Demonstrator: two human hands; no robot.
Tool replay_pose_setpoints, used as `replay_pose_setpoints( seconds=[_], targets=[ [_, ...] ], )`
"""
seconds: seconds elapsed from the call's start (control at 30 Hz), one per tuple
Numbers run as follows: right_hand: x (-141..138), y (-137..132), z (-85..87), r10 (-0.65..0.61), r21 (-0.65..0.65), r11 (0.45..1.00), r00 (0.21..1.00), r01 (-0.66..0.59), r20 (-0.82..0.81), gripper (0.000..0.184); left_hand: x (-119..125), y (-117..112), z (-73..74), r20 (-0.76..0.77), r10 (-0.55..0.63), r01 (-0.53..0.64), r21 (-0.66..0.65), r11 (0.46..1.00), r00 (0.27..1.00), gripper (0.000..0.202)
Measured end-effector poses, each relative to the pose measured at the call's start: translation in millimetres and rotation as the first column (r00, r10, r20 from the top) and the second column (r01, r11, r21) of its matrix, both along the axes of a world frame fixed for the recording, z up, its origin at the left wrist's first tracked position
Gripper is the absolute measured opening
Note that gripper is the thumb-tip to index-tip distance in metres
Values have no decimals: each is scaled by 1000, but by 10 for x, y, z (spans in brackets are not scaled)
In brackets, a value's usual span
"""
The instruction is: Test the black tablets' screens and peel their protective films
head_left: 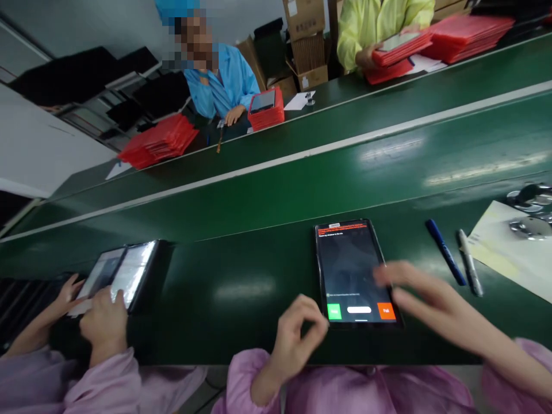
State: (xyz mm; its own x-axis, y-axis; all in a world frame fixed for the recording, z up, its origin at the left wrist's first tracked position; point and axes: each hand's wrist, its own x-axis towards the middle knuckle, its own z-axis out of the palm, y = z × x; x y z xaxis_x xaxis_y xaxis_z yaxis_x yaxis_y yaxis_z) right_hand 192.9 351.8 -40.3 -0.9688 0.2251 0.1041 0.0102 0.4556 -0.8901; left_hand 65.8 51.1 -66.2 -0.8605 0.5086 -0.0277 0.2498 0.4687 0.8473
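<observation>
Two hands are held at the near end of a flat black tablet with a dark lit screen [356, 273], which lies face up on the green bench top [241, 276]. The left hand [297, 333] is loosely curled just left of the tablet's near corner, thumb and forefinger drawn together beside the green on-screen button [334, 311]; nothing is pinched between them. The right hand [425, 293] is spread open, its fingers stretched over the tablet's right edge above the orange on-screen button [387, 311]; because of motion blur it cannot be told whether the fingertips touch the glass.

Right of the tablet a blue capped pen [446, 252] and a grey marker pen [470, 263] lie side by side, and beyond them a pale yellow paper sheet [504, 247] is weighted by shiny metal parts [532, 213]. Well left of the tablet, a neighbour's hands in pink sleeves [92, 319] rest on a second glossy tablet [123, 270].

A clean screen check is best served, it is judged, by a single fingertip set squarely on one button, with the tablet steadied at its corner and the other fingers kept lifted off the glass.
</observation>
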Motion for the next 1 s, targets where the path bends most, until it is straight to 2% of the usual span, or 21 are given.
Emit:
replay_pose_setpoints(
  seconds=[0.13,0.23,0.37,0.5,0.57,0.63,0.73,0.83,0.9,1.0],
  targets=[
    [-753,223,-387,-186,-71,980,982,186,18,69,206,50,-218,37,43,-47,119,992,998,43],
    [-1088,219,-589,-258,-92,962,966,256,-8,72,379,38,-279,-111,-54,62,69,996,992,57],
    [-1160,152,-627,-279,-1,960,959,279,-44,63,532,-22,-284,-332,-214,199,-81,977,919,49],
    [-1120,149,-617,-293,-23,956,954,292,-59,61,533,-61,-198,-543,-324,192,-286,939,774,40],
    [-1122,151,-625,-305,-40,952,950,303,-66,62,408,-12,-101,-576,-360,189,-335,923,734,47],
    [-1132,154,-630,-326,-57,945,942,322,-79,63,168,135,1,-594,-351,198,-309,930,724,56],
    [-1132,178,-625,-375,-99,925,923,366,-90,64,-338,531,83,-584,-343,187,-312,931,735,56],
    [-1098,227,-626,-420,-142,902,904,407,-76,62,-764,925,50,-507,-351,125,-426,896,788,47],
    [-1067,258,-640,-437,-163,892,896,422,-72,61,-880,1043,-1,-482,-339,92,-466,880,808,44],
    [-1038,280,-671,-450,-202,880,890,429,-74,60,-851,972,-51,-504,-353,138,-415,899,788,30]
  ],
)
